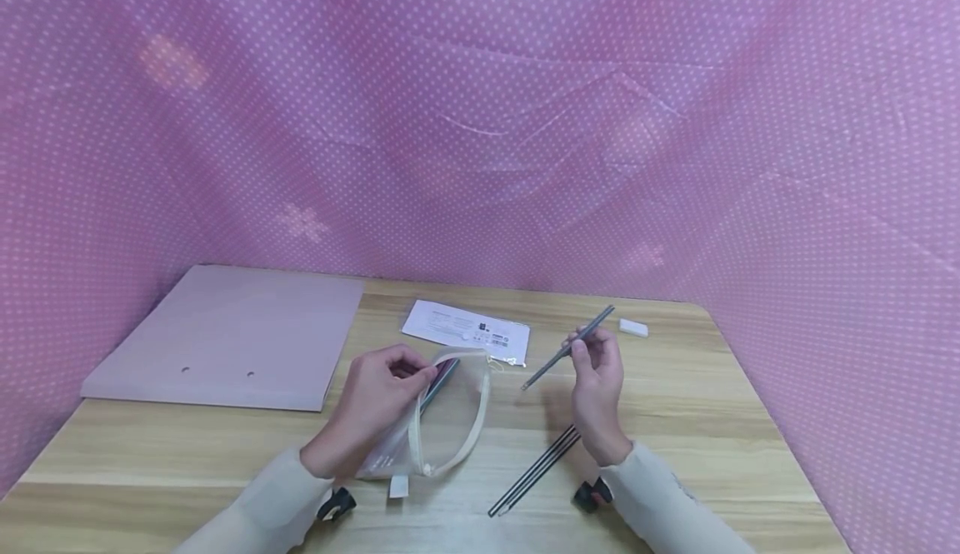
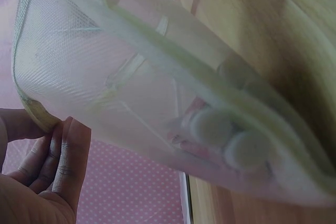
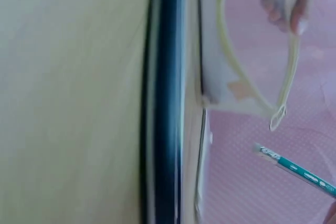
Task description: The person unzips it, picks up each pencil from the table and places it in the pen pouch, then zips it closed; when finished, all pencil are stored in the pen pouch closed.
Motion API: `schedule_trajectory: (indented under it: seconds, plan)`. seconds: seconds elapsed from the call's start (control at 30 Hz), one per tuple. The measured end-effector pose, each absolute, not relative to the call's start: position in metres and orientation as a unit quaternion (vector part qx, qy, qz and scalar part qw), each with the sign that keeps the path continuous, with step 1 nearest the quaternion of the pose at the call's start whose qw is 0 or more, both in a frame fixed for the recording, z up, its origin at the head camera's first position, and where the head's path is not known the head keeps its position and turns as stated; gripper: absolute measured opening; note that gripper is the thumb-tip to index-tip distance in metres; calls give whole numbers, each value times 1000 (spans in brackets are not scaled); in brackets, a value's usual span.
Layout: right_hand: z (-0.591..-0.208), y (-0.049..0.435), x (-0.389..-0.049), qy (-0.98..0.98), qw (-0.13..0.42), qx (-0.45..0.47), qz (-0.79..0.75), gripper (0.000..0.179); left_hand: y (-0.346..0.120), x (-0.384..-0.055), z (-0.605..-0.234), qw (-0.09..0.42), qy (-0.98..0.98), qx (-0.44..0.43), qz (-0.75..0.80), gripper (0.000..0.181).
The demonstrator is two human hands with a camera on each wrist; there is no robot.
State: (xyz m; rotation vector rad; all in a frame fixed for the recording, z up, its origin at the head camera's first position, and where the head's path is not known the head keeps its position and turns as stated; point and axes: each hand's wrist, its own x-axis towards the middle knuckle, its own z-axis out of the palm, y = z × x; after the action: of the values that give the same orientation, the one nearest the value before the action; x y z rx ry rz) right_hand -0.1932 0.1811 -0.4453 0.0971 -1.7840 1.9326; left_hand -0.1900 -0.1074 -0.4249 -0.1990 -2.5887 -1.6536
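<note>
A translucent zip pouch (image 1: 414, 441) stands tilted on the table with its mouth spread. My left hand (image 1: 375, 391) pinches the upper left of its pale rim between thumb and fingers. Inside lie dark, slender sticks (image 1: 440, 383) and, in the left wrist view, some whitish round items (image 2: 210, 125). To the right of the pouch, my right hand (image 1: 597, 391) holds a pencil (image 1: 551, 363) above the table, its metal-collared end pointing toward the pouch. In the right wrist view this pencil (image 3: 302, 170) looks teal. Below that hand, several dark pencils (image 1: 536, 469) lie side by side.
Behind the pouch lies a white printed packet (image 1: 457, 326). A small white eraser (image 1: 633, 327) sits at the back right. On the left rests a large pale pink board (image 1: 232, 333) with two holes. Pink dotted cloth (image 1: 480, 162) surrounds the wooden table (image 1: 697, 421).
</note>
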Motion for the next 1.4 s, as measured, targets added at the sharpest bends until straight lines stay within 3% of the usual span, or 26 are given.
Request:
schedule_trajectory:
  seconds: [0.13,0.4,0.9,1.4]
  plan:
    - [-447,176,-198,-584,254,0,771,13,-107,-190,-425,36,-840,-65,-538,5]
    - [-447,169,-199,-527,206,-67,822,9,-107,-189,-425,42,-837,-65,-541,6]
    - [-451,156,-176,-504,115,-78,852,8,-93,-161,-425,56,-841,-43,-537,5]
    - [-461,129,-168,-540,40,-101,834,7,-94,-161,-421,49,-835,-44,-546,5]
